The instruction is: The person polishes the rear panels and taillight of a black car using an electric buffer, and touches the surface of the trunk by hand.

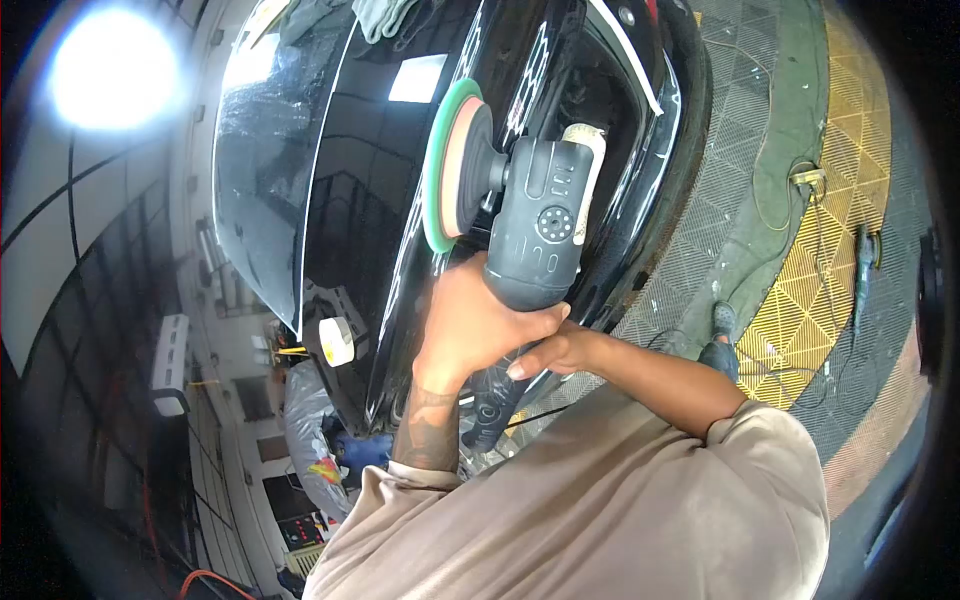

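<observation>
A black car polisher (535, 220) with a green-edged foam pad (437, 170) is held in front of my body. The pad stands edge-on to me, its face turned left and overlapping the glossy black car panel (365, 190). My left hand (470, 325) wraps around the polisher's body just behind its rounded head. Closed at the grip, my right hand (560, 350) lies against the left one, its thumb toward me and its other fingers mostly hidden. The polisher's dark handle (492, 405) runs down below both hands toward my shirt.
Grey-green cloths (382, 15) lie on the car at the top. A roll of tape (337, 340) is left of my hands, above a plastic bag (310, 430). Cords and a blue-black tool (863, 265) lie on the grey and yellow floor tiles (800, 320).
</observation>
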Demonstrator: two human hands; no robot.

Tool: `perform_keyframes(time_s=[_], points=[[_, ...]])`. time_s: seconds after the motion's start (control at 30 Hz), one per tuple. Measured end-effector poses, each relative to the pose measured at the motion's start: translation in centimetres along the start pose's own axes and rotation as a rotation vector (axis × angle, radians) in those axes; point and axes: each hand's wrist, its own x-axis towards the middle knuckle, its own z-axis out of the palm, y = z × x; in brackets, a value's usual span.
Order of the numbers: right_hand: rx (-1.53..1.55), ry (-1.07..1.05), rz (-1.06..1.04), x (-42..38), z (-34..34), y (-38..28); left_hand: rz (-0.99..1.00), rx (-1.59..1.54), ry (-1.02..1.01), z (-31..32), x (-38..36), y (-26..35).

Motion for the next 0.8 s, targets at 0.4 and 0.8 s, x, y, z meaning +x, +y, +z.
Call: perform_keyframes(time_s=[0.4,0.8], points=[[-0.699,-0.027,0.252,-0.5,0.5,2.8,-0.040,-0.144,0.025,-0.1,-6.1,-4.8],[-0.605,-0.159,0.145,-2.3,-1.2,15.2,-0.179,-0.107,-0.071,3.4,-14.5,-13.1]])
